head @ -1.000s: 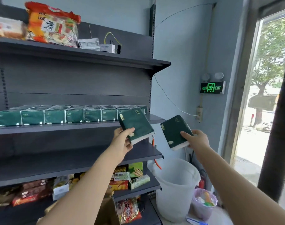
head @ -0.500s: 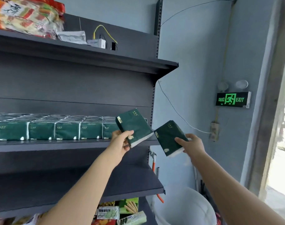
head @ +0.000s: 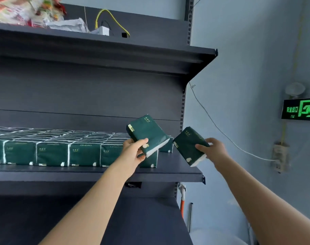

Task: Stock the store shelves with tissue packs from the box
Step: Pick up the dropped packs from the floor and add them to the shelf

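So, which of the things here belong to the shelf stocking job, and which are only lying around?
For the job:
left hand gripping the left pack; right hand gripping the right pack; row of packs on the middle shelf.

Just lying about:
snack bags, yellow cable and white box on the top shelf; exit sign; wall socket.

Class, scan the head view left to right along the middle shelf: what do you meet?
Row of dark green tissue packs, left hand, tilted green pack it grips, second tilted green pack, right hand gripping it, greyish wall-mounted box.
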Demonstrator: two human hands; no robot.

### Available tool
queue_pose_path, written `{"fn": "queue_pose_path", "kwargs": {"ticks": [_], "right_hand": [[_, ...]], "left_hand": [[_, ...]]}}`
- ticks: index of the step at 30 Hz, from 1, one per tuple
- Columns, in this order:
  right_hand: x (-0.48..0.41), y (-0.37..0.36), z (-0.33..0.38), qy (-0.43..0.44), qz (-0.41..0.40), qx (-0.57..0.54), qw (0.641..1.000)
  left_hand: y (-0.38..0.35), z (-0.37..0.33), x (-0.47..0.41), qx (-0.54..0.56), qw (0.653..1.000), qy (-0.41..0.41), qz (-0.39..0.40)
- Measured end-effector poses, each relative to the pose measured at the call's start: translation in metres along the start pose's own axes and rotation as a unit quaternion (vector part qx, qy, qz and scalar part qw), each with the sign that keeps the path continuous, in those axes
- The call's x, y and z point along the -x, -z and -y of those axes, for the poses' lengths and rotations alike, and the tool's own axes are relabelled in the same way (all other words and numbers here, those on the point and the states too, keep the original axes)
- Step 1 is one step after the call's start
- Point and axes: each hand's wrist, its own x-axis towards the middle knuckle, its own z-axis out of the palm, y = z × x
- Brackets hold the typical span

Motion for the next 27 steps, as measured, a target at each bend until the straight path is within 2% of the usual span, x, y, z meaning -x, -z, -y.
{"fn": "queue_pose_path", "kwargs": {"ticks": [7,13,23,27], "right_hand": [[-0.122,-0.044,-0.036,0.081,0.114,0.061,0.988],[-0.197,-0.095,-0.057,0.186,0.173,0.206,0.945],[-0.254,-0.17,-0.086,0.269,0.171,0.297,0.9],[-0.264,-0.18,-0.103,0.282,0.201,0.368,0.863]], "left_hand": [[-0.031,0.016,-0.078,0.008,0.995,-0.065,-0.075],[-0.047,0.028,-0.129,0.007,0.987,-0.101,-0.123],[-0.055,0.03,-0.198,0.045,0.987,-0.105,-0.11],[-0.056,0.032,-0.218,0.054,0.991,-0.091,-0.086]]}}
